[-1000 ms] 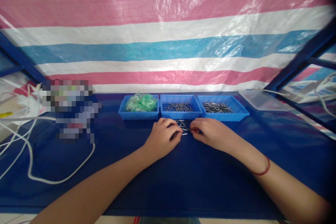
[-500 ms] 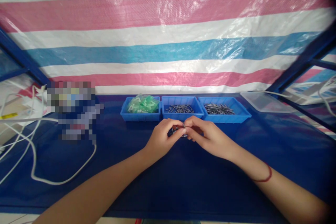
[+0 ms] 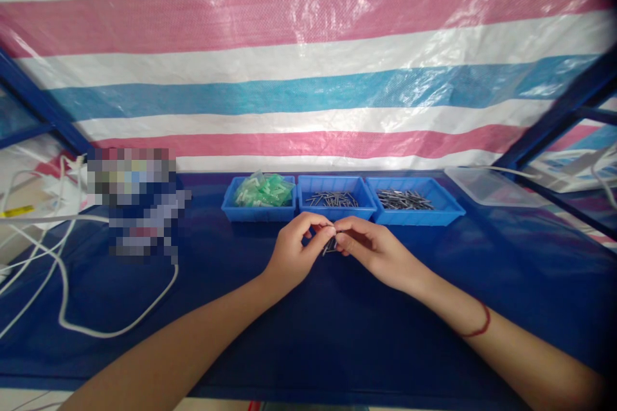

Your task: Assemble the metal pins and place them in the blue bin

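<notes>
My left hand [image 3: 295, 252] and my right hand [image 3: 371, 249] meet fingertip to fingertip just above the blue table [image 3: 308, 327], in front of the middle tray. Both pinch a small bunch of thin metal pins [image 3: 330, 244] between thumbs and fingers. Behind them stand three blue trays in a row. The left tray [image 3: 258, 210] holds green and clear plastic parts. In the middle tray [image 3: 336, 208] and the right tray [image 3: 419, 212] lie loose metal pins.
A white cable [image 3: 87, 327] loops over the table's left side beside a blurred-out object [image 3: 137, 202]. A clear plastic lid [image 3: 486, 185] lies at the back right. A striped tarpaulin [image 3: 308, 64] closes the back, with blue frame bars [image 3: 554, 112] at both sides.
My hands, apart over loose pins on the table a second ago, have come together and lifted slightly with a few pins pinched between them.
</notes>
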{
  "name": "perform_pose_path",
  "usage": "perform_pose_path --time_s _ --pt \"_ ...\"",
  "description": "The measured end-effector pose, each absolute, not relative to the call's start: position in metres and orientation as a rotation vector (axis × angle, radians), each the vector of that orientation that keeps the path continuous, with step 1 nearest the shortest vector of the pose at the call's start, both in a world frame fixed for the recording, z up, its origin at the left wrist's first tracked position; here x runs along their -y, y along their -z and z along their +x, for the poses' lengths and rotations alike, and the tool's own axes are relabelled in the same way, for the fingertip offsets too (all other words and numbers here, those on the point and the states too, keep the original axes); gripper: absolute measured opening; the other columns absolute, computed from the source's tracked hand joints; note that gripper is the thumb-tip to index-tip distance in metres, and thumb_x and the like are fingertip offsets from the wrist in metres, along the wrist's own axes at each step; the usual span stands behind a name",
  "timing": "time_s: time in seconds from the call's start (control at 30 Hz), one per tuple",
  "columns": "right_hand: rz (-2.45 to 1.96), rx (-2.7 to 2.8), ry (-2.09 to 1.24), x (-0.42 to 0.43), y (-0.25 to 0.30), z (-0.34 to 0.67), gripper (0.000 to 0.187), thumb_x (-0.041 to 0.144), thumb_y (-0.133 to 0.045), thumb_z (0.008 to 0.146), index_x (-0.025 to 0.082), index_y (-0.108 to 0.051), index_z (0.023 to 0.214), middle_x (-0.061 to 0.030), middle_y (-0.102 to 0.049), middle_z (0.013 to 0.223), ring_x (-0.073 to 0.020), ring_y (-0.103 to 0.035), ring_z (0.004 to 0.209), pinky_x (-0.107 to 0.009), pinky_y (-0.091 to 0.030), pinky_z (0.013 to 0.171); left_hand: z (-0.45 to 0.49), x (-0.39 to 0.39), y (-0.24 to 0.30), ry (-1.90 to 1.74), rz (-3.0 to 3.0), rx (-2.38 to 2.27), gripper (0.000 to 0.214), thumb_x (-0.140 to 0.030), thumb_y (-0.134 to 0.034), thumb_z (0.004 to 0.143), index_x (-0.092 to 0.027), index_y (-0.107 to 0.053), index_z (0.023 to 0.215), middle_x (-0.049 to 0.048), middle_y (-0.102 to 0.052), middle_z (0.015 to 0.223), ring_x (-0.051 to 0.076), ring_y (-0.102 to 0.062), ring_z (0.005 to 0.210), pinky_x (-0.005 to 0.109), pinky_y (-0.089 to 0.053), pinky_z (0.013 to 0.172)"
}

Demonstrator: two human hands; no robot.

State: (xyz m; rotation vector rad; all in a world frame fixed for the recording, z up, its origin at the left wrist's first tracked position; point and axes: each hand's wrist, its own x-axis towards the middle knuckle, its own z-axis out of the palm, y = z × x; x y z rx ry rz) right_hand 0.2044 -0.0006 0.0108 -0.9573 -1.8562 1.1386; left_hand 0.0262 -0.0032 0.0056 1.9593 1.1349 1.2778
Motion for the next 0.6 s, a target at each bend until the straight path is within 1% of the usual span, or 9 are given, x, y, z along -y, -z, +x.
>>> perform_pose_path --time_s 0.1,0.23,0.33,0.43,0.6 --pt "-0.943 1.979 -1.005 -0.0002 -0.0120 0.2057 0.023 0.038 -0.049 0.091 0.019 -0.062 0.088 -0.0069 -0.061 0.094 -0.0164 -0.058 0.082 -0.032 -0.050 0.076 0.0266 0.0037 -0.0055 -1.285 1.985 -1.109 0.012 -0.029 -0.055 0.088 -0.018 -0.063 0.088 0.0021 -0.066 0.085 0.013 -0.059 0.074 0.024 -0.045 0.069" --pt "-0.949 1.974 -0.947 -0.0007 -0.0122 0.2062 0.021 0.038 -0.050 0.091 0.021 -0.061 0.090 -0.0065 -0.060 0.095 -0.0174 -0.058 0.085 -0.033 -0.050 0.078 0.0263 0.0039 -0.0057 -1.298 2.011 -1.103 0.015 -0.029 -0.053 0.090 -0.018 -0.062 0.090 0.0033 -0.066 0.087 0.013 -0.059 0.075 0.025 -0.046 0.069" --pt "-0.981 1.901 -0.934 -0.0012 -0.0111 0.2067 0.018 0.037 -0.054 0.089 0.021 -0.060 0.091 -0.0057 -0.059 0.093 -0.0167 -0.058 0.083 -0.031 -0.050 0.074 0.0256 0.0033 -0.0060 -1.315 2.023 -1.093 0.016 -0.028 -0.051 0.091 -0.018 -0.062 0.092 0.0036 -0.066 0.088 0.013 -0.059 0.076 0.024 -0.046 0.069" --pt "-0.996 1.838 -0.927 -0.0013 -0.0121 0.2071 0.016 0.037 -0.056 0.087 0.020 -0.058 0.089 -0.0039 -0.057 0.089 -0.0143 -0.057 0.075 -0.028 -0.049 0.067 0.0251 0.0025 -0.0057 -1.333 2.034 -1.079 0.015 -0.027 -0.050 0.092 -0.018 -0.062 0.094 0.0033 -0.065 0.089 0.012 -0.058 0.077 0.024 -0.045 0.069" --pt "-0.998 1.763 -0.917 0.0005 -0.0183 0.2067 0.020 0.039 -0.058 0.086 0.020 -0.058 0.085 -0.0019 -0.057 0.082 -0.0123 -0.054 0.066 -0.025 -0.046 0.058 0.0250 0.0012 -0.0031 -1.265 2.052 -1.126 0.015 -0.026 -0.049 0.092 -0.018 -0.061 0.095 0.0029 -0.065 0.090 0.013 -0.059 0.080 0.025 -0.045 0.072"
